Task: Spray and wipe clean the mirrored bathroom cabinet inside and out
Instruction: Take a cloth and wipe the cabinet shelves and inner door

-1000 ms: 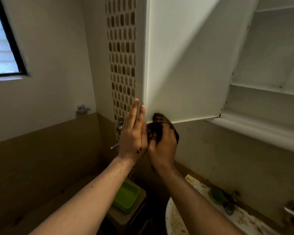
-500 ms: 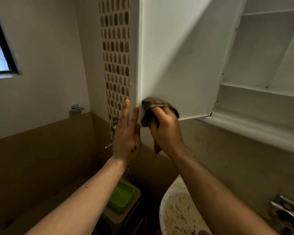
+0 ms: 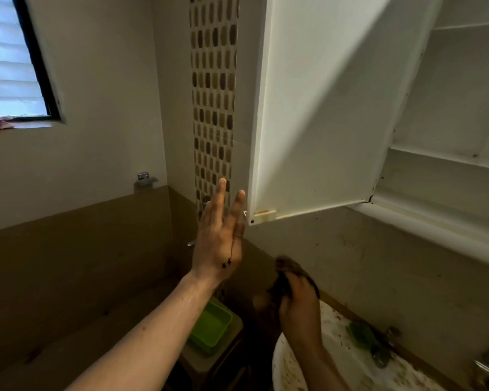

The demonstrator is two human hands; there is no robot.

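Cabinet door (image 3: 322, 122) hangs swung open at the upper right of the view, its white inner face toward the camera and its mirrored side out of sight. At its free lower corner the left hand (image 3: 219, 238) is raised with straight, spread fingers just beside the edge; contact cannot be told. Lower and to the right, the right hand (image 3: 299, 303), blurred, is curled round a dark cloth (image 3: 287, 270) held below the door and apart from it. The inner face looks mostly clean, yet an orange stain (image 3: 264, 213) shows on the corner block, and dark specks dot the hinge side and the shelves (image 3: 446, 159), so the inside seems only partly done and the mirror front cannot be judged. No spray bottle is in view. Around the room, a window (image 3: 9, 57) sits far left, a small metal bracket (image 3: 144, 179) is on the pale wall, and a mosaic strip (image 3: 213, 94) runs down beside the door. Below, a green tray (image 3: 209, 328) rests on a small surface, and the sink (image 3: 347, 365), speckled brown, lies at the lower right.
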